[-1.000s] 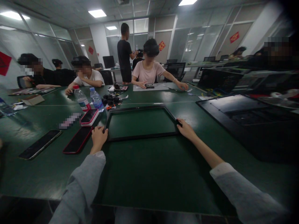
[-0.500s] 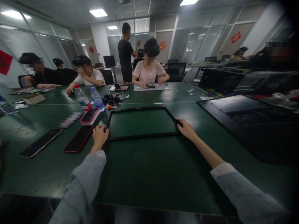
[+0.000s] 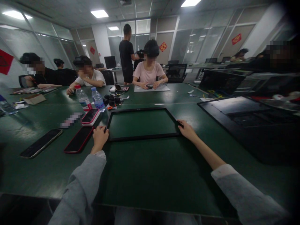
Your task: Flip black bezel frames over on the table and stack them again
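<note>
A thin black rectangular frame (image 3: pixel 145 136), like a monitor bezel, lies level in front of me with the green tabletop (image 3: pixel 152 175) showing through its opening. My left hand (image 3: pixel 100 137) is closed on its left side, near the front corner. On the opposite side, my right hand (image 3: pixel 187 129) grips the right edge with the fingers wrapped round it. Whether the frame rests flat on the table or is slightly raised, I cannot tell. Just left of my left hand is a phone with a red edge (image 3: pixel 79 140).
Left are another phone (image 3: pixel 41 143), a white-and-pink boxed device (image 3: pixel 90 117), a red-capped bottle (image 3: pixel 83 99) and a blue-capped bottle (image 3: pixel 97 100). Black cables (image 3: pixel 113 100) lie behind. A large black panel (image 3: pixel 248 125) occupies the right. Across the table a person in pink (image 3: pixel 150 72) handles a small object.
My hands and the black frame stay practically in place. Across the table, the person in pink has brought one hand inward to the small object. The standing person's raised hand has lowered.
</note>
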Demonstrator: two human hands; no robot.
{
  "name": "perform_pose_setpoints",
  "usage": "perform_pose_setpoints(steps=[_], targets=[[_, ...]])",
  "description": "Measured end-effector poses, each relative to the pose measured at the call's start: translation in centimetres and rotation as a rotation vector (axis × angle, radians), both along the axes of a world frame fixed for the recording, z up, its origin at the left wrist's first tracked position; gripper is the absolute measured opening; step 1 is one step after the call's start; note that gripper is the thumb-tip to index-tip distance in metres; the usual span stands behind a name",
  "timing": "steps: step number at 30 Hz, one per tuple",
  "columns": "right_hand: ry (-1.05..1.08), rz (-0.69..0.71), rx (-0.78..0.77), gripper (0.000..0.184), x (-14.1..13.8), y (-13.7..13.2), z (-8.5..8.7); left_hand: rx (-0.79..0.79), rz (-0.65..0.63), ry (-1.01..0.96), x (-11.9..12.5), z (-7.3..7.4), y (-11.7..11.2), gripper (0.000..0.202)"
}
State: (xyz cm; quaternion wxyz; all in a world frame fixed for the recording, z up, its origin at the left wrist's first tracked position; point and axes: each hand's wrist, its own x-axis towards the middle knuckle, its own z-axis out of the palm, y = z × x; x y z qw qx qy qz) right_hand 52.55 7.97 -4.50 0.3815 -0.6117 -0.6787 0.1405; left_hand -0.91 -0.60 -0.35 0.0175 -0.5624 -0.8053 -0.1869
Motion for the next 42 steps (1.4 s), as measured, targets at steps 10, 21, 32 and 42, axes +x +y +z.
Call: perform_pose_setpoints(steps=[10, 21, 32, 42], targets=[[-0.02, -0.024, 0.011, 0.044, -0.44, -0.4, 0.48, 0.022, -0.016, -0.009, 0.02, 0.08, -0.03, 0.047], [-0.016, -0.038, -0.004, 0.044, -0.74, -0.63, 0.8, 0.032, -0.001, -0.007, 0.31, 0.17, -0.13, 0.045], [-0.05, -0.047, 0.004, 0.044, -0.56, -0.53, 0.5, 0.009, -0.009, 0.008, -0.17, -0.21, 0.16, 0.044], [-0.099, -0.041, 0.003, 0.045, -0.52, -0.49, 0.5, 0.009, -0.017, 0.009, 0.07, 0.09, -0.09, 0.041]])
